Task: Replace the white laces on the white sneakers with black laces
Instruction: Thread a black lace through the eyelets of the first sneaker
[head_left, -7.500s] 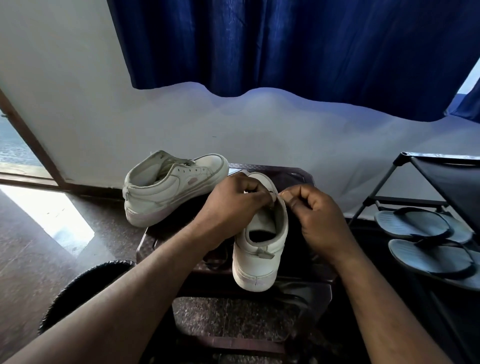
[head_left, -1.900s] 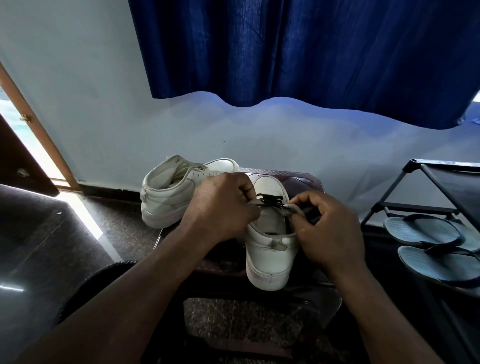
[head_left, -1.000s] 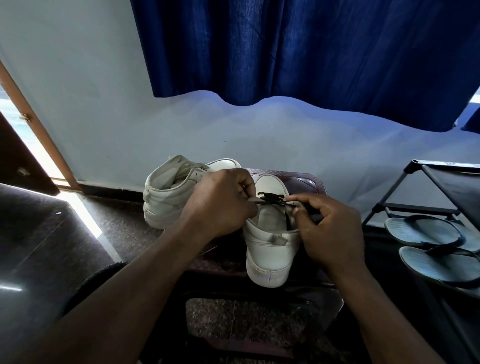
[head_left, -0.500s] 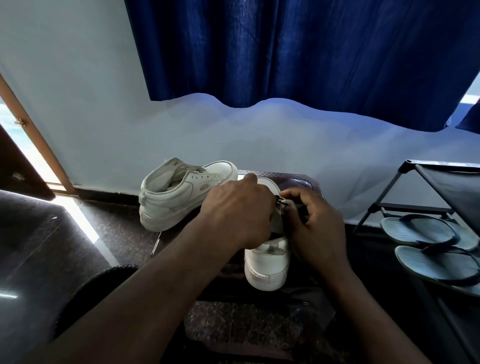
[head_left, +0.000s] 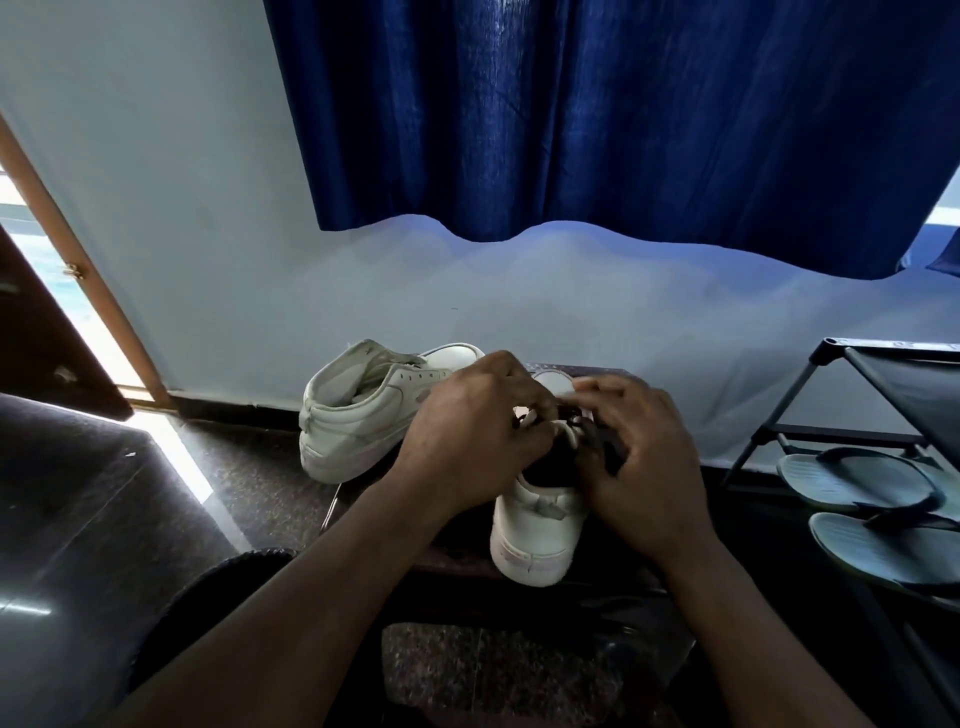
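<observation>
Working at the near sneaker (head_left: 535, 535), set heel toward the camera on the dark stool (head_left: 613, 371). Gripped its upper edge by the eyelets with the left hand (head_left: 478, 441), fingers curled tight. Pinched the black lace (head_left: 597, 441) just right of its opening with the right hand (head_left: 644, 467), fingers curled round it, tips blurred. Had the second sneaker (head_left: 363, 415) just left of it, and grey slippers (head_left: 857, 480) on a black rack (head_left: 779, 431) well to its right.
</observation>
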